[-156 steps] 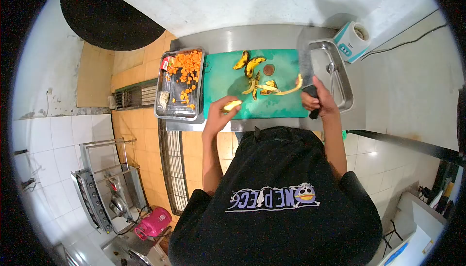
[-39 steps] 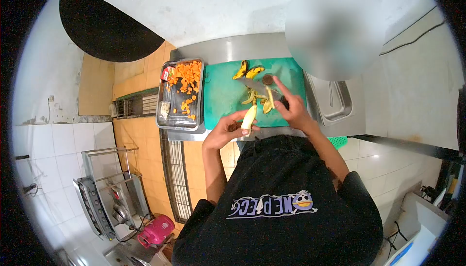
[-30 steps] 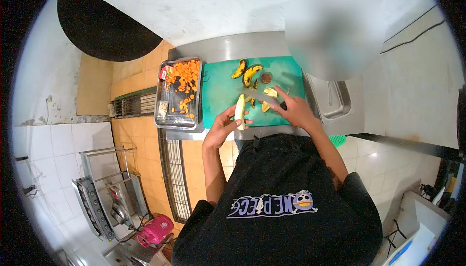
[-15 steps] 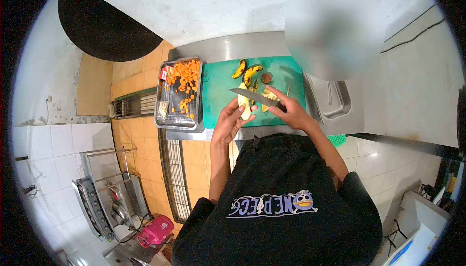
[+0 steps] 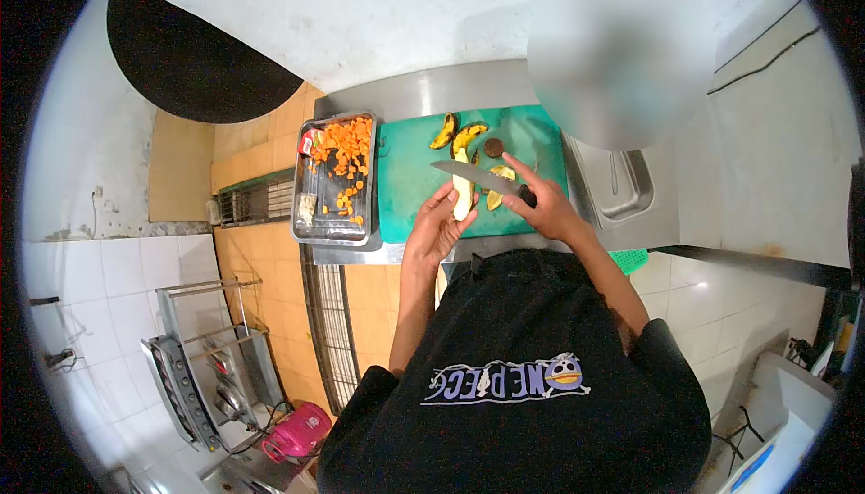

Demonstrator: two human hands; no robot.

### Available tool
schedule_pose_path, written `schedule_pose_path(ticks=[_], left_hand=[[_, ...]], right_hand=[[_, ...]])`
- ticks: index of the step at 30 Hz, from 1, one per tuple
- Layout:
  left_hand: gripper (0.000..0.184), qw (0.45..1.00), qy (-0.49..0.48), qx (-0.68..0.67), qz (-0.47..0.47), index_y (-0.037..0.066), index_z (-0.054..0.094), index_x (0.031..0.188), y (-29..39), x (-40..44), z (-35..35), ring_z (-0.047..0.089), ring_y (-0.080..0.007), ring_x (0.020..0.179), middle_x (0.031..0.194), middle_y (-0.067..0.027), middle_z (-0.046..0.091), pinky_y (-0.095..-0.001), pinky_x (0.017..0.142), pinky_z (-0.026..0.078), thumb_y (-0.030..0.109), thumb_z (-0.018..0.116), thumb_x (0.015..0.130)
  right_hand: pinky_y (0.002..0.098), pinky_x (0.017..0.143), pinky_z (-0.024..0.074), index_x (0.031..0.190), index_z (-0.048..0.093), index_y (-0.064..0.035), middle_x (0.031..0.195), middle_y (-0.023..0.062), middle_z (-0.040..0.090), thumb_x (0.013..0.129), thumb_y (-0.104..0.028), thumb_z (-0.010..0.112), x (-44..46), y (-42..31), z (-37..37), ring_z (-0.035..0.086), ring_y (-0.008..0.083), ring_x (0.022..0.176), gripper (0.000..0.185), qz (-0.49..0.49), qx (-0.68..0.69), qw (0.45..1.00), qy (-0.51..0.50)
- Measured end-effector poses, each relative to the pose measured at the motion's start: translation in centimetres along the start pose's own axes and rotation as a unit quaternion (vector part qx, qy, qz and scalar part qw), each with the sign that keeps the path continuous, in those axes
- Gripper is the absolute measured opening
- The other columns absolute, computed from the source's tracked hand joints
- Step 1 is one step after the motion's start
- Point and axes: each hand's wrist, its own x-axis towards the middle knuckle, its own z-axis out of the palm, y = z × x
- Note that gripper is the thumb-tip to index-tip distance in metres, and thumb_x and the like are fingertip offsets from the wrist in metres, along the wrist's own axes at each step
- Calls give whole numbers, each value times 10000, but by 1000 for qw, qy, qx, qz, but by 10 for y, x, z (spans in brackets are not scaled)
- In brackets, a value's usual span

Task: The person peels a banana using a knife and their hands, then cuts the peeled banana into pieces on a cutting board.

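Note:
In my left hand [image 5: 436, 226] is a peeled banana [image 5: 463, 195], pale and held upright above the green cutting board [image 5: 410, 170]. My right hand [image 5: 548, 209] grips a knife [image 5: 479, 175] by its dark handle. The blade points left and crosses the banana near its upper part; whether it touches is unclear. Yellow banana peel [image 5: 501, 190] lies on the board just beyond the knife handle. Farther back are unpeeled bananas [image 5: 442, 131] with dark spots, and a small round brown piece [image 5: 493, 147].
Left of the board, a metal tray [image 5: 370, 170] holds chopped orange carrots [image 5: 347, 141], a red packet [image 5: 309, 141] and a small pale bag [image 5: 306, 208]. A steel sink [image 5: 631, 192] is at the right. Below left stand a gas stove [image 5: 185, 386] and a pink gas cylinder [image 5: 297, 431].
My left hand has shifted slightly right with the banana, which now leans a little differently. The knife stays across it in my right hand, and the peel by the handle looks differently placed.

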Motion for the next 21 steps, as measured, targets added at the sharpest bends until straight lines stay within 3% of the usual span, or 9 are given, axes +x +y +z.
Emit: schedule_pose_path(ticks=[1, 2, 5, 7, 12, 14, 17, 19, 21], left_hand=[[342, 1000, -15, -20, -11, -24, 531, 1349, -1, -1, -1, 695, -249, 1065, 1197, -154, 665, -369, 873, 638, 104, 553, 1033], [350, 999, -29, -40, -23, -18, 530, 1354, -3, -1, -3, 700, -243, 1054, 1196, -152, 667, -363, 866, 640, 110, 561, 1030], [373, 998, -41, -43, -30, -16, 534, 1359, -6, 0, -7, 704, -228, 1033, 1206, -141, 665, -359, 866, 640, 94, 597, 1008], [373, 1000, -20, 4, -15, -19, 550, 1346, -4, -4, 7, 702, -217, 1026, 1201, -133, 664, -360, 863, 640, 85, 617, 995], [345, 966, -8, 253, 54, -41, 580, 1314, -7, -5, 42, 666, -226, 1083, 1254, -153, 637, -389, 881, 631, 85, 613, 994], [345, 971, -1, 234, 42, -40, 579, 1315, -7, -6, 46, 668, -231, 1087, 1256, -157, 638, -391, 885, 629, 91, 610, 997], [335, 983, 2, 181, 25, -35, 584, 1306, -6, -6, 46, 675, -233, 1085, 1237, -155, 650, -384, 890, 624, 108, 605, 1004], [327, 989, 0, 145, 17, -32, 590, 1297, -10, -3, 39, 680, -230, 1080, 1217, -149, 661, -375, 892, 622, 118, 603, 1006], [283, 993, -30, 116, 11, -22, 608, 1259, -19, 3, 28, 695, -220, 1054, 1166, -122, 687, -355, 895, 618, 104, 602, 1006]], right_hand=[[419, 689, 489, 1551, 389, -218, 709, 205, 603, 900, -372, 712, 1, 1, 1, 635, 331, 651, 742, 7, 1, 1000, 22], [419, 689, 489, 1551, 389, -218, 709, 205, 603, 900, -372, 712, 1, -1, 0, 635, 331, 651, 742, 6, 2, 1000, 23], [358, 716, 513, 1513, 460, -160, 782, 144, 669, 888, -325, 740, 3, 2, 3, 660, 236, 709, 704, 54, 33, 998, 26], [323, 786, 534, 1424, 553, -65, 934, 60, 724, 885, -296, 762, 9, 20, 20, 664, 141, 833, 623, -76, 188, 976, 76], [293, 844, 533, 1267, 649, 12, 1041, 31, 720, 888, -250, 775, 13, 4, 21, 651, 103, 929, 478, 2, 298, 954, 38], [286, 842, 530, 1229, 668, 15, 1022, 46, 722, 890, -239, 773, 16, 5, 20, 652, 103, 928, 436, 9, 304, 952, 26], [254, 695, 519, 1146, 703, 1, 922, 36, 713, 899, -238, 766, 15, 10, 17, 638, 86, 777, 350, 28, 293, 955, 44], [235, 513, 417, 1118, 703, -27, 737, -18, 643, 935, -248, 731, 11, 13, 16, 524, 49, 563, 289, 87, 383, 919, 37], [235, 472, 355, 1141, 688, -37, 671, -41, 579, 959, -253, 702, 8, 11, 16, 450, 38, 509, 282, 73, 431, 899, 41]])
